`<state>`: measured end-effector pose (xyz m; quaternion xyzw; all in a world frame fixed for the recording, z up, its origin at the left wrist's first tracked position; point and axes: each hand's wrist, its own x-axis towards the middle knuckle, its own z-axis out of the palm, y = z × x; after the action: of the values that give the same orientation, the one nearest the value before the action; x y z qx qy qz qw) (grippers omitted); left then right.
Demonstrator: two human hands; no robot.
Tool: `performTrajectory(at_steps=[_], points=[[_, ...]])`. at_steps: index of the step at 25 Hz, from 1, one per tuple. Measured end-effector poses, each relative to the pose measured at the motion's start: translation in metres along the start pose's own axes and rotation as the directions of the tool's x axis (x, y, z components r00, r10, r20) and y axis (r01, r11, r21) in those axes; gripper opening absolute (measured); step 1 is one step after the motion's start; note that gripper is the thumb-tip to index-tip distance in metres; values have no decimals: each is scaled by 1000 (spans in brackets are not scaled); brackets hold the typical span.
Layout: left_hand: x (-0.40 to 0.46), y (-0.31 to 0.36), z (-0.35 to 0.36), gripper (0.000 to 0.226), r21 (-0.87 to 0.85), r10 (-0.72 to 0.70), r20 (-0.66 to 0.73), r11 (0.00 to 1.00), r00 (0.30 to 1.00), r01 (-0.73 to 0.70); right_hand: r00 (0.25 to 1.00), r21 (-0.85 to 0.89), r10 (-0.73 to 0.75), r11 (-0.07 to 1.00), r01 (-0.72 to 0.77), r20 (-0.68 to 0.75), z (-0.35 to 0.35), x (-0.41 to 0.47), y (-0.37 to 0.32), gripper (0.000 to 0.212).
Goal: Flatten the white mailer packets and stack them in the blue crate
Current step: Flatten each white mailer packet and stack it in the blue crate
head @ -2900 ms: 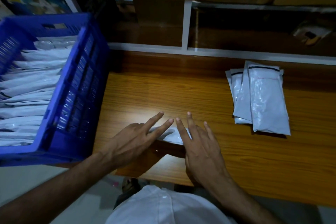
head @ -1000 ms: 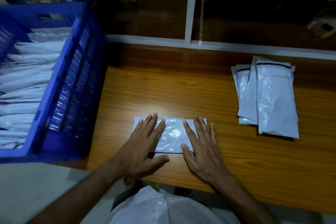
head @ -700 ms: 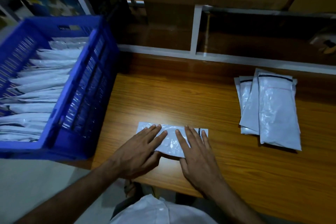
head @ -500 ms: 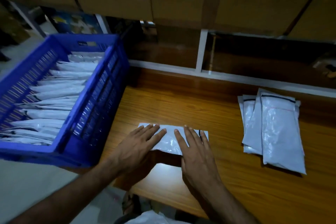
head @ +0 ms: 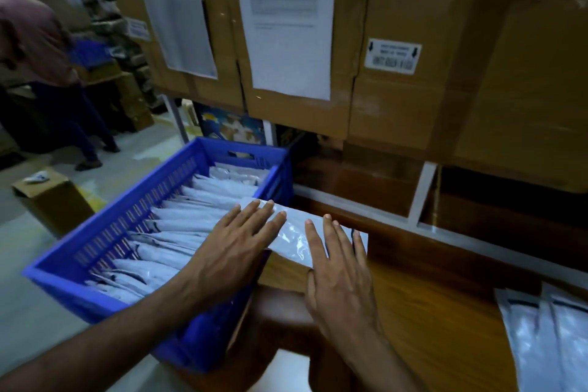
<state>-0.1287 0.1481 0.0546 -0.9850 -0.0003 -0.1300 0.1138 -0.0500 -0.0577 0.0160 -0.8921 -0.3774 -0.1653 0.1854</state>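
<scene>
A: What are the 2 hands doing?

B: The left hand and the right hand both lie flat on 1 white mailer packet. The fingers are straight and spread. No finger curls around it that I can see.

A: Is the packet where it was before?

B: No. Half a second ago it lay flat on the wooden table, in the middle of it. Now it has moved left and is up off the table. Its left end is over the edge of the blue crate, and its right end is above the table.

A: Did the hands move too?

B: Yes, they went left with the packet. The left hand is now over the crate.

A: What is in the crate?

B: Lots of white packets in a row, same as before.

A: And the other pile?

B: The loose packets lie on the table at the right. They now sit low in the corner, because the camera looks up higher.

A: What is farther back?

B: Big brown boxes with white papers stuck on them. Far left, another person stands on the floor by a small box.
</scene>
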Motion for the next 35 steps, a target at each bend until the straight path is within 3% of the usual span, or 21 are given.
performTrajectory(at_steps=[6,12,16,18,22,24,26,29,31,35], points=[[5,-112,8,72,-9,-58,-97,998,994,57,993,-31,-95,995,93,-74,36,94,-71,80],[28,-231,56,75,-42,-64,-46,997,997,62,998,-37,-57,998,59,38,104,193,-138,94],[54,-281,94,86,-60,-22,46,998,999,25,984,-63,38,998,-28,173,146,237,-159,82],[61,-292,103,89,-55,-24,46,998,999,27,972,-73,99,994,-85,214,163,253,-162,81],[59,-282,118,50,-31,166,-181,984,969,-175,967,-103,167,983,-149,191,183,278,-157,77],[61,-278,132,29,-86,218,-145,969,965,-232,965,-111,198,977,-181,172,189,288,-150,75],[78,-281,145,21,-135,150,-64,978,987,-158,963,-116,202,976,-183,178,193,294,-144,74],[113,-289,169,29,-238,78,65,969,995,-61,956,-128,215,973,-193,197,196,293,-140,76],[130,-289,174,50,-268,120,199,961,973,-64,954,-117,233,970,-214,188,195,296,-137,78],[138,-283,179,67,-305,98,196,952,976,-34,964,-108,226,971,-212,139,193,296,-133,79]])
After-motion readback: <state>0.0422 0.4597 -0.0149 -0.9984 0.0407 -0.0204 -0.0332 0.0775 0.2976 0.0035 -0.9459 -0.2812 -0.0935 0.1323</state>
